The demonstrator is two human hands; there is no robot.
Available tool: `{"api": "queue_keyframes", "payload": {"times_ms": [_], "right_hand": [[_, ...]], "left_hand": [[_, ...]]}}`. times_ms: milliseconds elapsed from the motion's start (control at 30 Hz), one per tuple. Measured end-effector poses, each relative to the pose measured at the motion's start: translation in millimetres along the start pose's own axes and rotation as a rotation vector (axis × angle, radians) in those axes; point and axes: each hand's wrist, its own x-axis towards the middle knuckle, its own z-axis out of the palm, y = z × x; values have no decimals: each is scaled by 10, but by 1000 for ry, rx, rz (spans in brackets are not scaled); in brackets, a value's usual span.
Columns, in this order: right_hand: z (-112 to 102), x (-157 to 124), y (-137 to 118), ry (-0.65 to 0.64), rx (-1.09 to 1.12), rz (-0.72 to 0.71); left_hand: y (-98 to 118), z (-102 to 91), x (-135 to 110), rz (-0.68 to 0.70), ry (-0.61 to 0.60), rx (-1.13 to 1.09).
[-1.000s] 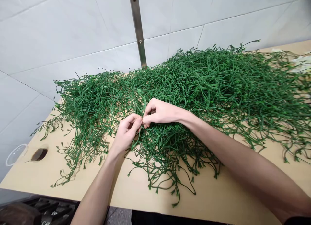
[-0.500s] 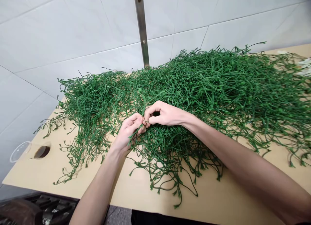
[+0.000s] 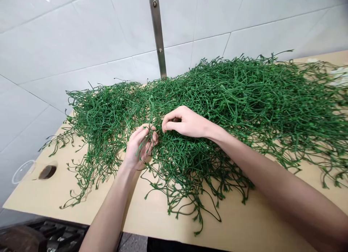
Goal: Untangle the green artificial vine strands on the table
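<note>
A large tangled heap of thin green plastic-looking plant stems (image 3: pixel 239 89) with small forked tips spreads over the table. My left hand (image 3: pixel 140 145) is closed loosely around a few of these green stems (image 3: pixel 145 139), which hang across its fingers and palm. Just to its right, my right hand (image 3: pixel 181 123) is held over the heap with thumb and forefinger pinched together. Whatever those fingertips hold, if anything, is too small to make out. A gap separates the two hands.
The tan table (image 3: pixel 103 205) has a round hole (image 3: pixel 47 172) near its left end, beside a clear plastic ring-like rim (image 3: pixel 23 172). A metal strip (image 3: pixel 158 38) is fixed to the tiled wall (image 3: pixel 81 34). White pieces (image 3: pixel 339 76) lie at the far right.
My hands, touching at the fingertips before, have come apart. The left moved slightly left and its fingers loosened; the right rose slightly. The heap looks the same.
</note>
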Motion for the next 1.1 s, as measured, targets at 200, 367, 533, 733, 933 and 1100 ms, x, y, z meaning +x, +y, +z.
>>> {"api": "queue_keyframes", "payload": {"times_ms": [200,367,533,733,933,1100], "right_hand": [[44,-1,-78,-1,-6,53],[88,3,-88,5,28,66],[144,5,-73,43,0,67],[163,12,-44,58,11,38],[179,22,-39,30,80,56],[158,23,-38,10,54,38]], "left_hand": [[-4,-14,-3,39,51,45],[-51,-40,9,217,28,183],[-49,-42,-13,333,25,417],[-40,-36,-31,332,-25,472],[-44,-44,-53,254,-85,394],[-46,-74,-40,370,-91,457]]}}
